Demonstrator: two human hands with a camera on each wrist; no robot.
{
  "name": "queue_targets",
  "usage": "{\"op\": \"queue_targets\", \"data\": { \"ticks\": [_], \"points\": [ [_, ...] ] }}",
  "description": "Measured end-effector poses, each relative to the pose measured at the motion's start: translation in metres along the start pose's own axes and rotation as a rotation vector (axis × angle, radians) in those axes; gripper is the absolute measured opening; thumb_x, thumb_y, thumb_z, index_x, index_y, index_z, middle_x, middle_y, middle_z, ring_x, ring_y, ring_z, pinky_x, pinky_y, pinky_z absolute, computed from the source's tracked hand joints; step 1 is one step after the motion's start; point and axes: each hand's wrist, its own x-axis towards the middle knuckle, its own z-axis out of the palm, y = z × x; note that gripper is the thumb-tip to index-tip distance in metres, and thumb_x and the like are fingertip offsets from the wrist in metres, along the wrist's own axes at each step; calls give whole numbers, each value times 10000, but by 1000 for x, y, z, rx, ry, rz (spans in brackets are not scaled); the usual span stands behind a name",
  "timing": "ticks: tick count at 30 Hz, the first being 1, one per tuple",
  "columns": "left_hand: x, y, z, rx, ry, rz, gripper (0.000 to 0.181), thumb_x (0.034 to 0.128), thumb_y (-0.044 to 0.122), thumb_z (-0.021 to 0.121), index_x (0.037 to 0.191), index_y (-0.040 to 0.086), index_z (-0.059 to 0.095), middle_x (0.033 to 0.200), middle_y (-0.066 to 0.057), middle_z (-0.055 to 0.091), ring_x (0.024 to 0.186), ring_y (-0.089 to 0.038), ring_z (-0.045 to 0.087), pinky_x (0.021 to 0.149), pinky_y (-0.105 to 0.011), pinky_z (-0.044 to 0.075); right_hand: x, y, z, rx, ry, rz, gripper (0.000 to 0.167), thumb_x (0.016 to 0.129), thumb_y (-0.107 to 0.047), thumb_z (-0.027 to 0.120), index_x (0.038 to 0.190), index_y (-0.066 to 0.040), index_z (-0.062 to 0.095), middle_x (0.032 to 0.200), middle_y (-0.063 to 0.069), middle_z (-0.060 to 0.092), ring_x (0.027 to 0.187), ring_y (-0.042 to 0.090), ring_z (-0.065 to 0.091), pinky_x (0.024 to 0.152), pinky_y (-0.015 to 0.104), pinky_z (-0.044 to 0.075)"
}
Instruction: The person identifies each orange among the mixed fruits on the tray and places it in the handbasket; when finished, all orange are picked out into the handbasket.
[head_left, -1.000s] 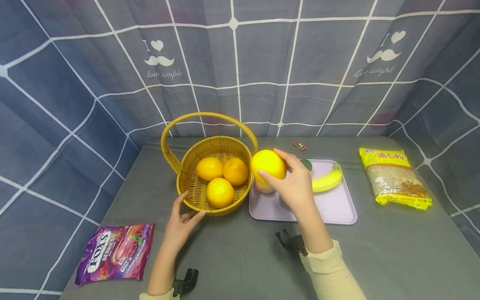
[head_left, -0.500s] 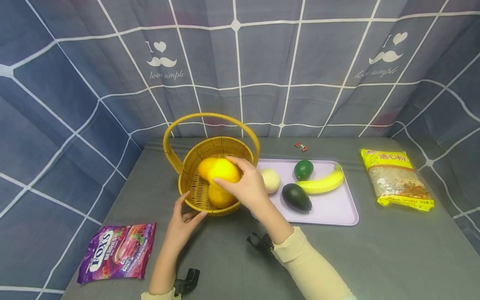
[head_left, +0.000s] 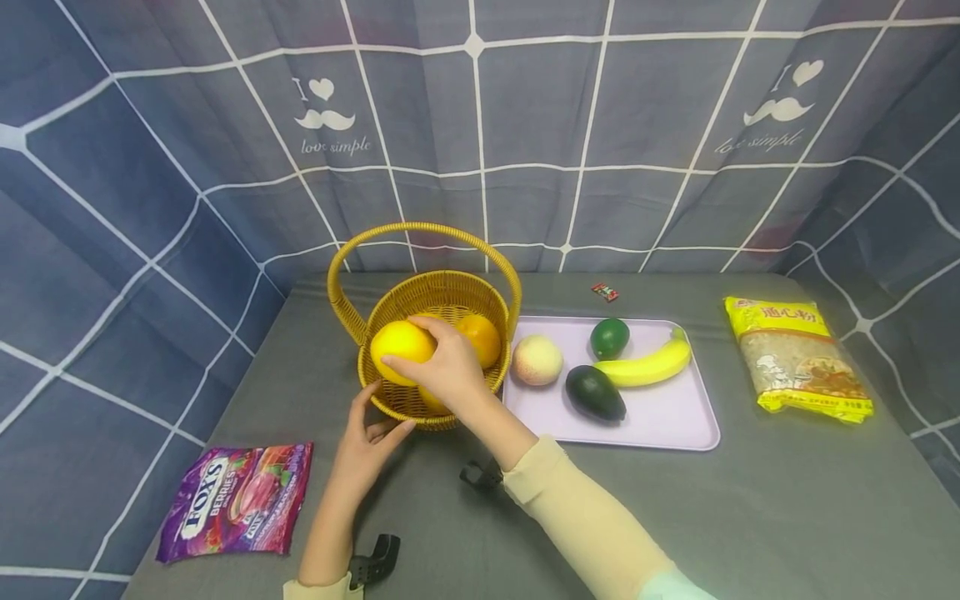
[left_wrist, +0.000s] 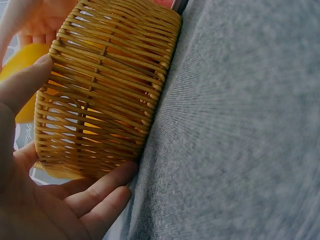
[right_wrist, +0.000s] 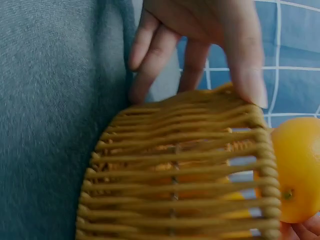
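Note:
My right hand (head_left: 450, 371) grips an orange (head_left: 399, 350), thumb on the near side and fingers behind it, over the left part of the wicker basket (head_left: 347, 321). Inside the basket are more orange-yellow fruits: one orange fruit (head_left: 480, 337) on the right, the others partly hidden by the hand. My left hand (head_left: 366, 450) holds the basket's near left side. In the left wrist view its thumb touches the basket rim (left_wrist: 52, 50), and its lower fingers (left_wrist: 107, 192) lie along the wall near the table.
A lilac tray (head_left: 667, 417) right of the basket bears a peach (head_left: 537, 360), a dark avocado (head_left: 594, 393), a green fruit (head_left: 609, 338) and a banana (head_left: 645, 367). A yellow food bag (head_left: 798, 358), a Fox's candy bag (head_left: 236, 500) and a small wrapped candy (head_left: 604, 292) lie around.
My right hand has carried the orange leftward from above the tray's left end to over the basket's left side, uncovering the tray's fruits. The left hand has stayed at the basket.

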Motion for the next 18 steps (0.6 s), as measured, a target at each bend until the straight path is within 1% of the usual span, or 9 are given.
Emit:
{"op": "queue_targets", "data": {
  "ticks": [7,13,18],
  "points": [
    [-1,-1,0,-17,-6,7,852,848,411,735,1504,309,201,1563,-152,139,1152,-349,564,913,-519,466,4,7,16,-1,-4,6,655,744,-443,814,1283,-132,610,1256,4,609,1048,165,589,823,321,511],
    [0,-2,1,-18,-12,7,847,850,405,735,1498,307,199,1563,-146,130,1157,-350,562,910,-516,470,5,12,21,-5,-11,9,641,750,-435,810,1278,-132,608,1241,6,615,1043,166,587,806,316,512],
    [0,-3,1,-11,-5,16,846,851,394,737,1497,307,198,1563,-138,135,1147,-348,568,907,-524,468,7,14,25,4,-23,4,633,755,-442,805,1271,-132,610,1223,3,618,1039,154,578,808,304,508]
  ]
}}
